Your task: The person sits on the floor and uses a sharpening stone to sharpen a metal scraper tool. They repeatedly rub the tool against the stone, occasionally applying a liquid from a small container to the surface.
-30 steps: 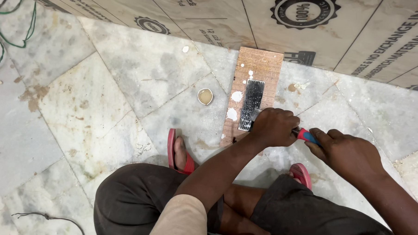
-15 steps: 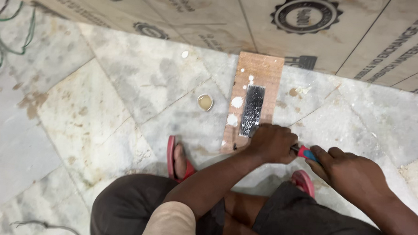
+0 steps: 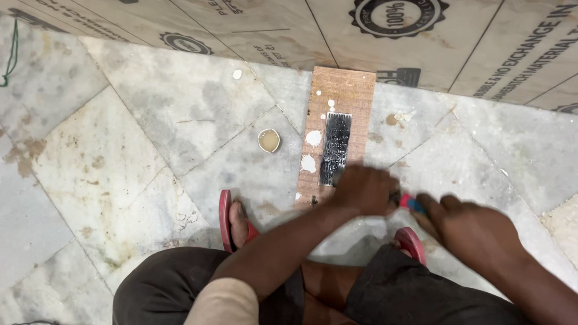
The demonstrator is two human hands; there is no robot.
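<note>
Head view looks down on the left hand (image 3: 363, 189), fingers curled and pressing down at the near end of a dark sharpening stone (image 3: 335, 148) set on a brown wooden board (image 3: 337, 135). Just right of those fingers, the right hand (image 3: 469, 228) is clenched round a tool with a red-and-blue handle (image 3: 410, 202). Well left of the fingers sits a small round cup (image 3: 268, 140) on the marble floor (image 3: 142, 151).
</note>
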